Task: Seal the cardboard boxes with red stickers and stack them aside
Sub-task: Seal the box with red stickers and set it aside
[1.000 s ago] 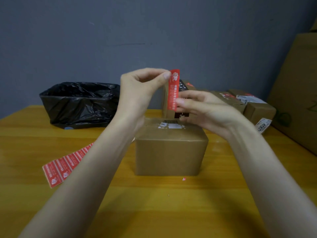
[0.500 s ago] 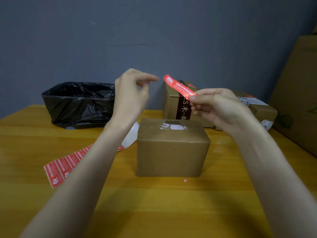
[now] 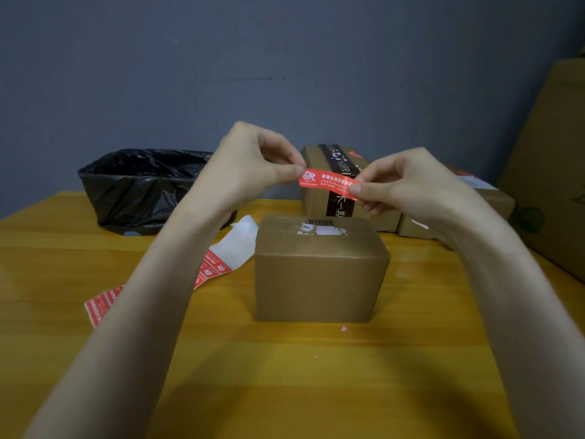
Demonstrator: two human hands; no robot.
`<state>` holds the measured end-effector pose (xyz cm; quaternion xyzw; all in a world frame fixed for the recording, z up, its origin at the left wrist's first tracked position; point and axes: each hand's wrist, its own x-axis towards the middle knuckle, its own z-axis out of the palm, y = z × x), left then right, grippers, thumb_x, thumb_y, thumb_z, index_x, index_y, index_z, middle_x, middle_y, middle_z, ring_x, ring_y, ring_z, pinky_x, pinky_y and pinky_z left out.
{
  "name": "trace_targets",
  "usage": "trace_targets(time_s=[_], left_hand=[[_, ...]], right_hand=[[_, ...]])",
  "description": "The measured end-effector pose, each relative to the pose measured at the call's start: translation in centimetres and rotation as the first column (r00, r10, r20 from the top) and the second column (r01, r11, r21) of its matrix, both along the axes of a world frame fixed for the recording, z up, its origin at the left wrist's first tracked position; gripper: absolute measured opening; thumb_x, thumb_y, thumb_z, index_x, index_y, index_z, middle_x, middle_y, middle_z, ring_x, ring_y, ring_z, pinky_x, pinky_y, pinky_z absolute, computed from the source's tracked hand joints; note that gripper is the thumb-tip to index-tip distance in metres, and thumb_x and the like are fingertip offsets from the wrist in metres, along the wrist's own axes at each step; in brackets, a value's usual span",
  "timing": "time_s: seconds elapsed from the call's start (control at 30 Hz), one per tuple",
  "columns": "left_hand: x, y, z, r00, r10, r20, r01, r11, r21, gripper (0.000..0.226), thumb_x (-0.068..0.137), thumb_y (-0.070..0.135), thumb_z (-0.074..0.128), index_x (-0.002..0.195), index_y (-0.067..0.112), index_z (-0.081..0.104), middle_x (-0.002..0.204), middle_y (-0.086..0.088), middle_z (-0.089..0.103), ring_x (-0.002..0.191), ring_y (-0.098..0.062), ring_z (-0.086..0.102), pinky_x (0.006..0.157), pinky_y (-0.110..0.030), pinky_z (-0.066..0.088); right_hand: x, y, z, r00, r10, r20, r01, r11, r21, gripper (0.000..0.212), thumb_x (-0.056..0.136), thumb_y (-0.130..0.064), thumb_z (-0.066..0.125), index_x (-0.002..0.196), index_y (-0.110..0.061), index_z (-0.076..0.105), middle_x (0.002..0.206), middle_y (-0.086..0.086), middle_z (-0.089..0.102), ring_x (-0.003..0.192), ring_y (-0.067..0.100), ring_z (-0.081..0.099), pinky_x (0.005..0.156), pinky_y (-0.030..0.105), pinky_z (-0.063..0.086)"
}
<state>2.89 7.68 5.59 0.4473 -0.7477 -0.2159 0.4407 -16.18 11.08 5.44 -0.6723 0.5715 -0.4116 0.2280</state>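
Yellow wooden table [image 3: 285,391] runs under everything, and the box [image 3: 319,274] stands on it, flaps closed, with no red seal yet. Left of the box lies the part-peeled sheet [image 3: 104,304]. Above the box one sticker [image 3: 327,182] is stretched level: the left hand [image 3: 250,166] pinches its left end between thumb and forefinger, the right hand [image 3: 408,185] its right end. Behind the box stand other boxes [image 3: 313,207] showing red on top, likely sealed. Pressing down and stacking are left.
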Motion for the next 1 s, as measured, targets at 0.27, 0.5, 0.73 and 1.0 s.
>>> trace_targets(time_s=[0.27, 0.5, 0.73, 1.0], left_hand=[[0.1, 0.2, 0.1, 0.993, -0.011, 0.115, 0.010, 1.000, 0.016, 0.015, 0.087, 0.016, 0.063, 0.073, 0.021, 0.063, 0.082, 0.006, 0.065, 0.086, -0.006, 0.061, 0.082, -0.022, 0.048], [0.1, 0.1, -0.1, 0.991, -0.011, 0.130, -0.002, 0.995, 0.103, 0.008, 0.084, 0.014, 0.067, 0.076, 0.015, 0.065, 0.079, -0.004, 0.070, 0.081, -0.012, 0.067, 0.075, -0.023, 0.052], [0.1, -0.7, -1.0, 0.997, 0.023, 0.072, -0.035, 0.984, 0.177, 0.007, 0.079, 0.013, 0.073, 0.074, 0.015, 0.068, 0.073, -0.008, 0.071, 0.075, -0.016, 0.068, 0.079, -0.030, 0.056], [0.0, -1.2, -1.3, 0.994, -0.011, 0.111, -0.018, 0.968, 0.252, 0.011, 0.081, 0.019, 0.071, 0.087, 0.010, 0.070, 0.079, -0.008, 0.071, 0.073, -0.008, 0.064, 0.068, -0.018, 0.051]], right_hand=[[-0.1, -0.2, -0.2, 0.999, -0.051, -0.019, 0.051, 0.998, 0.023, 0.009, 0.078, -0.016, 0.071, 0.071, -0.019, 0.067, 0.072, 0.001, 0.067, 0.063, 0.010, 0.062, 0.059, 0.019, 0.053], [-0.5, -0.8, -0.5, 0.999, -0.033, 0.021, 0.031, 0.996, 0.087, 0.019, 0.077, -0.011, 0.073, 0.092, -0.015, 0.063, 0.073, 0.005, 0.070, 0.065, 0.012, 0.064, 0.061, 0.019, 0.053], [-1.1, -1.6, -1.5, 0.967, -0.075, 0.242, 0.028, 0.980, 0.195, 0.007, 0.077, -0.019, 0.074, 0.071, -0.015, 0.071, 0.073, 0.001, 0.066, 0.058, 0.008, 0.050, 0.053, 0.023, 0.038], [-0.7, -1.7, -1.5, 0.992, -0.123, 0.003, 0.117, 0.952, 0.282, 0.010, 0.084, -0.028, 0.067, 0.079, -0.019, 0.066, 0.066, -0.010, 0.045, 0.061, 0.006, 0.036, 0.052, 0.023, 0.026]])
